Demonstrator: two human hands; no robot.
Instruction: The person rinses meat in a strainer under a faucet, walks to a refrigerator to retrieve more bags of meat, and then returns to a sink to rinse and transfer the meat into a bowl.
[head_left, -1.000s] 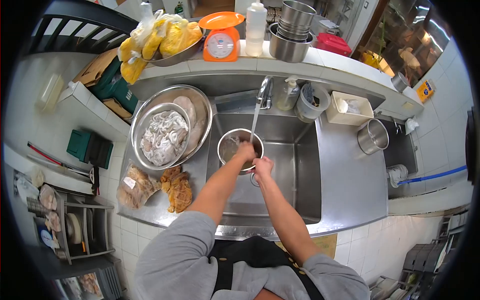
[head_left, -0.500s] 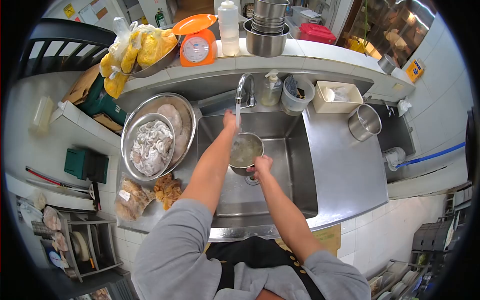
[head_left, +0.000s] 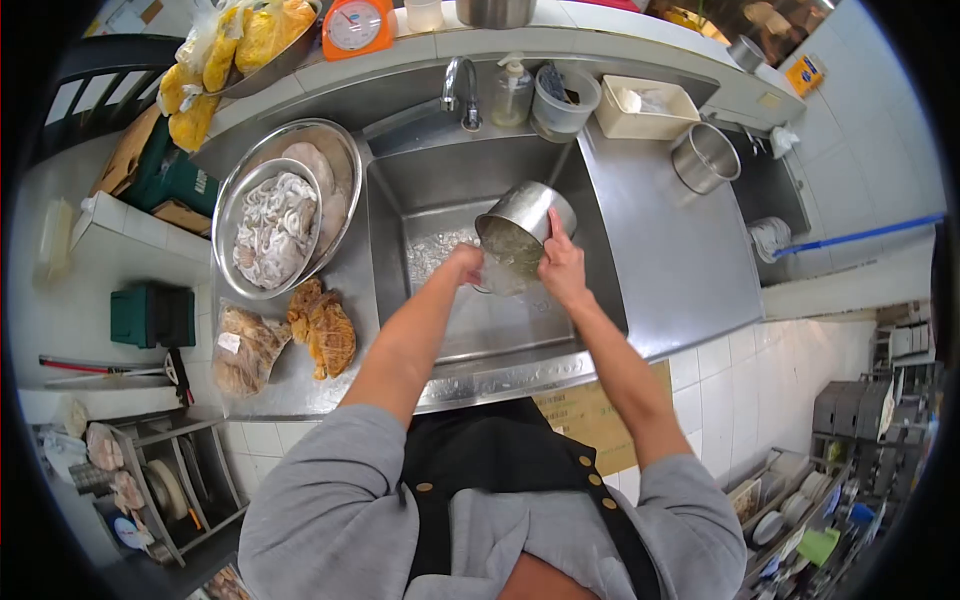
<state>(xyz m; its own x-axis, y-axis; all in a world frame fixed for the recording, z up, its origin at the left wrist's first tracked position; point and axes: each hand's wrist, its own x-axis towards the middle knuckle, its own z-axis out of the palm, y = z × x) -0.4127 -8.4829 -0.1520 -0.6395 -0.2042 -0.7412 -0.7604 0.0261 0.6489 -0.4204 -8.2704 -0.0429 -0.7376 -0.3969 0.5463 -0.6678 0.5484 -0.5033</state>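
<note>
A steel pot (head_left: 540,208) is tipped over the sink (head_left: 470,345), its mouth turned down toward me and to the left. Cloudy water runs out over its lower rim. My right hand (head_left: 563,268) grips the pot on its right side, a finger stretched along the outside wall. Beside the mouth, at the pouring water, is my left hand (head_left: 464,263); its fingers are blurred and partly hidden by the water. Behind the pot stands the curved faucet (head_left: 452,95), with no stream visible from it. Bubbly water spreads over the sink floor.
Left of the sink, a steel bowl (head_left: 318,215) of whitish squid-like pieces rests in a larger basin (head_left: 350,160). Nearer lie a bagged brown item (head_left: 245,350) and a browned piece (head_left: 325,330). A soap bottle (head_left: 513,90), tub (head_left: 565,115), cream bin (head_left: 655,120) and steel container (head_left: 705,158) stand behind and right.
The pot has gone from nearly level under the running faucet to tipped, pouring water. My left hand has moved from the faucet to the pot's mouth. The faucet stream is gone; the view has tilted down.
</note>
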